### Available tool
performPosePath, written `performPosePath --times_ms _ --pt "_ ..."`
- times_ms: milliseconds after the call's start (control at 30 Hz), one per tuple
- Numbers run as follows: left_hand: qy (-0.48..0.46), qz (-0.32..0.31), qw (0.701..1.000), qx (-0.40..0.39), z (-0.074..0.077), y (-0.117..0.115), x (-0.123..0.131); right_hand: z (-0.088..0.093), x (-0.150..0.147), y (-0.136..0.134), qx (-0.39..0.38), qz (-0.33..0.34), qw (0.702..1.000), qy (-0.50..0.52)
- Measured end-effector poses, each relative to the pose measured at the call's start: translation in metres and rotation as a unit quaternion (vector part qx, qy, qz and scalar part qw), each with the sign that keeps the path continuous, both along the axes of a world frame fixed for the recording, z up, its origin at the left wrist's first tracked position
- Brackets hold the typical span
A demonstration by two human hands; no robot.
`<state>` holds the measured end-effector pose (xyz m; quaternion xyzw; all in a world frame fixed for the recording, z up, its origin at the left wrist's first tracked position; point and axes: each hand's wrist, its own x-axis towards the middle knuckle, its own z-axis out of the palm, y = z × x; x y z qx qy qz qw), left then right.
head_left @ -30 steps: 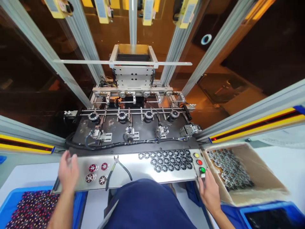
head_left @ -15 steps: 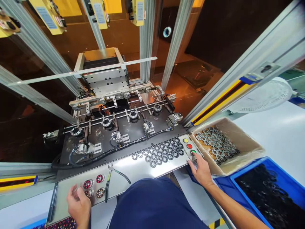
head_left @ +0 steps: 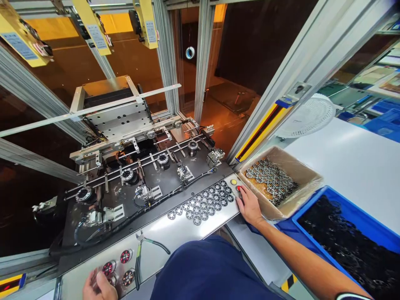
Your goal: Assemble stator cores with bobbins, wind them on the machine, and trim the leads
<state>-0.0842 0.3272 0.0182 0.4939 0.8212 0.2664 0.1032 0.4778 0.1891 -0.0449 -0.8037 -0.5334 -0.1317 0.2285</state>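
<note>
My left hand (head_left: 98, 287) is at the bottom edge, partly cut off, its fingers curled over one of several red-wound round parts (head_left: 125, 256) on the steel shelf (head_left: 178, 233). Whether it grips that part I cannot tell. My right hand (head_left: 250, 206) lies flat on the button panel at the shelf's right end, holding nothing. Its fingertips touch the red button (head_left: 238, 188), just below the yellow button (head_left: 233, 181). Several silver round parts (head_left: 201, 204) lie in rows left of that hand.
Pliers (head_left: 139, 258) lie beside the red parts. Behind the shelf is a black machine bed (head_left: 150, 179) with several round fixtures on rails. A cardboard box (head_left: 308, 181) of silver parts and a blue bin (head_left: 340, 204) of dark parts stand at the right. A white fan (head_left: 308, 114) stands behind them.
The view has swung to the right. My left hand dropped from the shelf's left end onto the red-wound parts. My right hand stayed at the button panel, fingertips shifting from green to red.
</note>
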Motion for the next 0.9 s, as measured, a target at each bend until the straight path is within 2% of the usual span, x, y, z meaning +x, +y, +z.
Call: performPosePath --times_ms 400,500,567,633,700,767,800,867,900 --pt "0.040 -0.045 0.996 0.059 -0.013 0.000 -0.005 -0.004 0.004 -0.002 0.016 0.012 1.000 -0.004" --pt "0.057 -0.056 0.993 0.083 -0.006 -0.003 -0.005 -0.002 0.006 -0.002 0.027 0.029 0.999 -0.010" --pt "0.080 -0.061 0.990 0.101 0.007 -0.005 -0.010 -0.002 0.009 -0.002 0.028 0.041 0.999 -0.017" --pt "0.114 -0.072 0.984 0.120 0.029 -0.009 -0.016 -0.005 0.012 -0.002 0.024 0.044 0.998 -0.026" --pt "0.143 -0.097 0.976 0.132 0.061 -0.013 -0.018 -0.008 0.014 -0.001 0.023 0.039 0.999 -0.031" --pt "0.163 -0.139 0.966 0.147 0.106 -0.019 -0.007 -0.010 0.015 0.000 0.026 0.034 0.999 -0.029" --pt "0.175 -0.185 0.953 0.163 0.133 -0.023 0.004 -0.010 0.015 0.000 0.027 0.035 0.999 -0.024" --pt "0.249 -0.354 0.866 0.251 0.191 -0.031 0.033 -0.009 0.015 0.000 0.025 0.039 0.999 -0.010" --pt "0.268 -0.408 0.824 0.288 0.220 -0.035 0.048 -0.008 0.015 0.000 0.023 0.042 0.999 -0.005"
